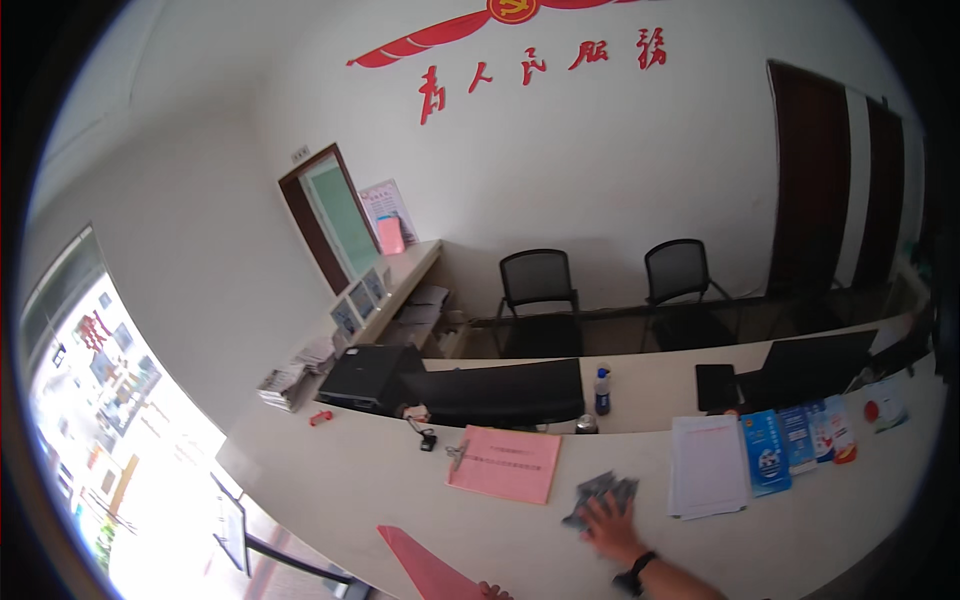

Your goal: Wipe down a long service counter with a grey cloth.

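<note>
My right hand (611, 529), with a black band on the wrist, presses a crumpled grey cloth (600, 491) onto the pale countertop (337, 480). At the bottom edge my left hand (495, 592) grips a pink folder (427, 562), tilted up at the counter's near side; most of that hand is cut off by the frame. Another pink folder or clipboard (510, 465), with a metal clip on its left edge and writing on it, lies flat left of the cloth. Right of the cloth rests a stack of white papers (707, 469).
Blue leaflets (766, 454) stand at the right. Behind the counter's raised top are a black printer (367, 375), a monitor (499, 394), a bottle (602, 391) and a laptop (817, 367). A small black corded item (427, 439) and a red object (321, 418) lie left. Chairs (536, 281) stand beyond.
</note>
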The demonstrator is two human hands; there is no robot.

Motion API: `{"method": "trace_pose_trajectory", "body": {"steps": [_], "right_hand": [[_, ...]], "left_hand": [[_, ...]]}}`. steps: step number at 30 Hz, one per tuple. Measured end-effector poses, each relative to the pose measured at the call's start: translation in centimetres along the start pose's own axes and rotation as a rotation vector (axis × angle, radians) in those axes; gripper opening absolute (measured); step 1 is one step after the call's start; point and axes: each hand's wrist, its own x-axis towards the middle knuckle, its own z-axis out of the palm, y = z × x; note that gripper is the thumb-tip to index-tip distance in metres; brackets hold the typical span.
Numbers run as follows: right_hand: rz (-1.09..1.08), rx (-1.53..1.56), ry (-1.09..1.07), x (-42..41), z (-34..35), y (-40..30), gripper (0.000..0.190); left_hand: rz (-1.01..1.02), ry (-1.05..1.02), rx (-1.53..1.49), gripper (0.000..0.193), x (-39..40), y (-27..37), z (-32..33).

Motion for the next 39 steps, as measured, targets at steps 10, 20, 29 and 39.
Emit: {"method": "trace_pose_trajectory", "body": {"steps": [10,20,29,39], "right_hand": [[0.068,0.031,-0.037,-1.1,-2.5,-5.3,0.066],[0.415,0.112,-0.23,13.0,-1.3,2.9,0.082],[0.352,0.079,-0.267,12.3,-1.5,4.7,0.076],[-0.189,0.015,-0.261,-6.2,-7.6,-4.1,0.066]], "left_hand": [[-0.098,0.066,-0.193,0.016,7.1,-1.3,1.6],[0.007,0.109,-0.09,0.017,7.3,-3.0,4.0],[0.096,0.154,-0.079,0.017,4.9,-3.3,5.2],[0.093,0.183,-0.11,0.018,3.3,-3.7,5.1]]}}
